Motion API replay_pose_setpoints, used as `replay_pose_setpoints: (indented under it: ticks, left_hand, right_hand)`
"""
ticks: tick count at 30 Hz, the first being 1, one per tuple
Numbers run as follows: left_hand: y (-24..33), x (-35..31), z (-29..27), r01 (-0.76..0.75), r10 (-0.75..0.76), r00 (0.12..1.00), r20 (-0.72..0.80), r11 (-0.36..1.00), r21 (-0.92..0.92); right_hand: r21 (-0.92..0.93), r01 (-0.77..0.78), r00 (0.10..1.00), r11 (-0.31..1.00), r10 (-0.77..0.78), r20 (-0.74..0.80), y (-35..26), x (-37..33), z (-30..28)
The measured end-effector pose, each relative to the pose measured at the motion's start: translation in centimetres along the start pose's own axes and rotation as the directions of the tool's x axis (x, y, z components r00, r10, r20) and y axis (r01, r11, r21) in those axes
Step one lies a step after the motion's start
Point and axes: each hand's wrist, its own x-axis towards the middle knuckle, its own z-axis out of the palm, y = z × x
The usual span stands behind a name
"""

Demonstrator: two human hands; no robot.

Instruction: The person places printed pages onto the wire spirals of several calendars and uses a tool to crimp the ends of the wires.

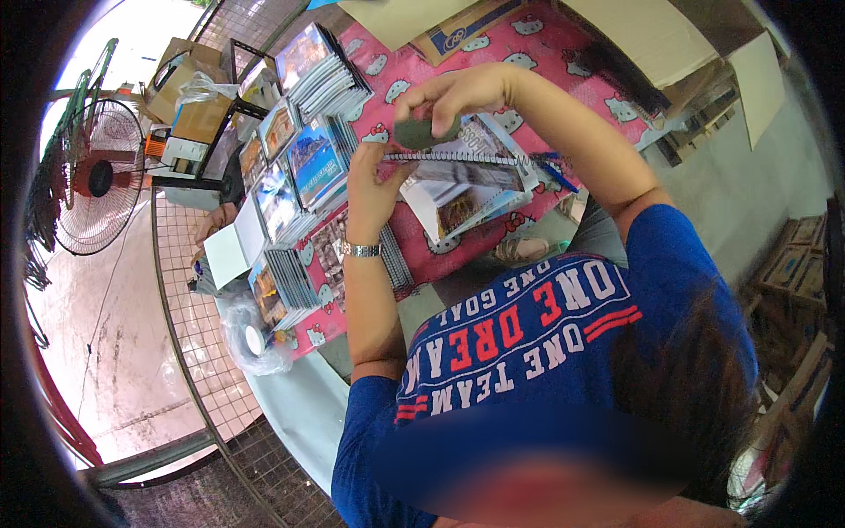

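Right hand point(453, 99), bent at the wrist, grips a green object point(412, 134).

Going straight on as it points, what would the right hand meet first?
Likely the pale spiral binding, just past the dark-green rounded piece the right hand holds, though depth is unclear.

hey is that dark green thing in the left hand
No, the dark green thing is in the right hand, above the spiral-bound booklet.

1 green pad point(412, 135) — 1 wristband point(362, 251) — 1 fan point(101, 179)
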Motion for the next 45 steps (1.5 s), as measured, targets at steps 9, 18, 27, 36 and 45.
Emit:
replay_pose_setpoints:
  ticks: [9,18,27,36,45]
  left_hand:
    - [0.8,0.4,-0.5,0.214,-0.203,0.976,0.074,0.959,-0.186]
    - [-0.9,0.3,0.7,0.348,-0.329,0.937,0.118,0.905,-0.245]
    - [0.0,1.3,0.9,0.319,-0.307,0.947,0.094,0.869,-0.379]
    - [-0.4,-0.7,1.0,0.344,-0.425,0.903,-0.062,0.802,-0.488]
    - [-1.1,-3.5,3.7,0.311,-0.482,0.855,-0.191,0.772,-0.554]
  right_hand:
    - [0.164,0.005,0.998,0.986,-0.016,0.063,0.4,0.8,-0.5]
    - [-0.076,-0.041,0.998,0.996,0.037,-0.055,0.5,0.5,-1.1]
    - [0.219,0.085,0.995,0.972,-0.072,-0.068,0.8,0.5,-0.8]
    - [-0.492,-0.795,0.551,0.354,0.083,-0.830,14.6,-4.4,-3.7]
    - [-0.563,-0.761,0.521,0.322,-0.212,-0.827,21.6,-13.6,10.4]
